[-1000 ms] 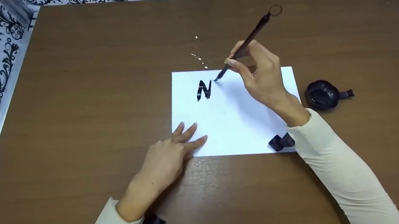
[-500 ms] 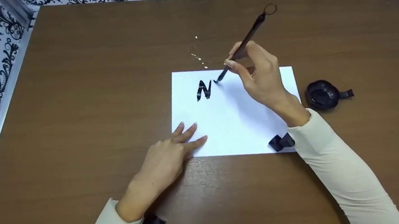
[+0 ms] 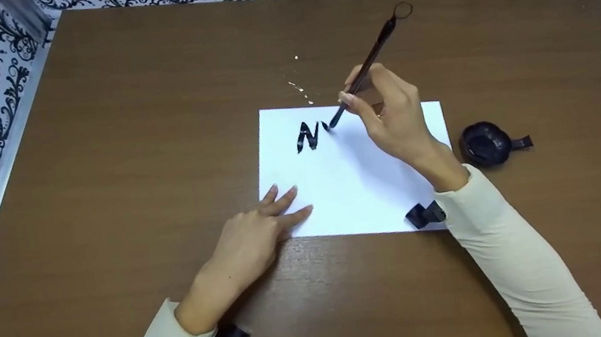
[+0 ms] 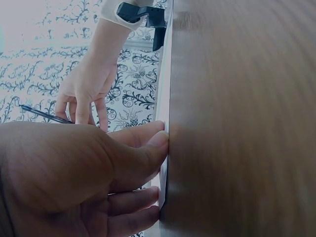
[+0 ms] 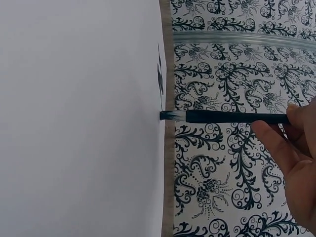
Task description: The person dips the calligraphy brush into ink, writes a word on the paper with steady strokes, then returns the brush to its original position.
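My right hand has the calligraphy brush pinched between thumb and fingers, and in the right wrist view its bristles meet the white paper sheet. The tip sits near the sheet's far edge, at the foot of a short black stroke, just right of the N-shaped mark. To draw this stroke well, I judge I should keep the pressure light and even, let the whole arm guide the line, and lean the shaft no further than I must, so that the bristles don't splay. My left hand grips nothing; its fingers are spread, with fingertips resting on the sheet's near left corner (a steady weight there matters, as a slipping sheet would spoil the line). I would also hold my right sleeve off the wet ink.

Against the frame from a second ago, the tip has travelled a little toward me, and the stroke beside the mark, then barely begun, is now longer. The brush's looped end has swung left and away from me. My left hand and the black bowl have stayed where they were.
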Demonstrator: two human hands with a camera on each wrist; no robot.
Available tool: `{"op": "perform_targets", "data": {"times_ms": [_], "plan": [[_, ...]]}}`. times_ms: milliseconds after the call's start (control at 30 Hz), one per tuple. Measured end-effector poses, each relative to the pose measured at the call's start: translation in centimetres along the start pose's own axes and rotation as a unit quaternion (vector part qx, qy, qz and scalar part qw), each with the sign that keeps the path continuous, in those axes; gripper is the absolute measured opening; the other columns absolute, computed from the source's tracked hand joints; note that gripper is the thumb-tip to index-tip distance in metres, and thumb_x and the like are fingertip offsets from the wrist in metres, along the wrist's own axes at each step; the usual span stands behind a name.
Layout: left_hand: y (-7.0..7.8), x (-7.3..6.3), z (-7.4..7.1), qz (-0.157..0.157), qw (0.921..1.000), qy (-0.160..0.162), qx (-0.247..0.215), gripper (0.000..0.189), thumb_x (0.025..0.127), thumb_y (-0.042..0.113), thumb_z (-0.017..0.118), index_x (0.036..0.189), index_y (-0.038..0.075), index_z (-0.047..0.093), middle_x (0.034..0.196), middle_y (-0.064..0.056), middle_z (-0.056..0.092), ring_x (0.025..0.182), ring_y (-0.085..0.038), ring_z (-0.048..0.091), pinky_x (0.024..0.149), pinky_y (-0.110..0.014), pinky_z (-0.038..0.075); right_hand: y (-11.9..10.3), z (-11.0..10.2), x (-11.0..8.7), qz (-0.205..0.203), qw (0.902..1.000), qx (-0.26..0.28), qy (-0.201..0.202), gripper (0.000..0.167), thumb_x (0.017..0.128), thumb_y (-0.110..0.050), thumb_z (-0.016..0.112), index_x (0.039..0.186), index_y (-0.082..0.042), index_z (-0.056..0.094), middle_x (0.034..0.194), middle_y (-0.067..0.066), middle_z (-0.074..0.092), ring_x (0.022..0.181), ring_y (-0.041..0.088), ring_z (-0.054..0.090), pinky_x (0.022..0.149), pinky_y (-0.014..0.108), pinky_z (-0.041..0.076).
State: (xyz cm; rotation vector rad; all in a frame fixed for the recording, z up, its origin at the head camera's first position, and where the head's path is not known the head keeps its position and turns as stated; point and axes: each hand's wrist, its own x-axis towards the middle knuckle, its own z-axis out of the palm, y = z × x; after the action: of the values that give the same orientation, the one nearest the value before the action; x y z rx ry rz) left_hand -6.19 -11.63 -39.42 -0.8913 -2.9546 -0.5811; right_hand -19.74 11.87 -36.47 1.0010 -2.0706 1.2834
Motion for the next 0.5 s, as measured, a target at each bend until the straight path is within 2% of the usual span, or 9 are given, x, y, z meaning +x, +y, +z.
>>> {"op": "perform_targets", "data": {"times_ms": [500], "plan": [[0.07,0.01,-0.02,-0.004,0.9999,-0.01,0.007,0.041,0.094,0.001,0.054,0.127,0.023,0.063,0.14,-0.006,0.05,0.126,-0.034,0.047,0.039,-0.027,0.031,-0.71,-0.56,0.18,0.021,0.9995,-0.009,-0.021,0.018,0.088,-0.001,0.066,0.102,0.007,0.058,0.092,0.013,0.064,0.081,0.02,0.069,0.063,0.021,0.053]]}}
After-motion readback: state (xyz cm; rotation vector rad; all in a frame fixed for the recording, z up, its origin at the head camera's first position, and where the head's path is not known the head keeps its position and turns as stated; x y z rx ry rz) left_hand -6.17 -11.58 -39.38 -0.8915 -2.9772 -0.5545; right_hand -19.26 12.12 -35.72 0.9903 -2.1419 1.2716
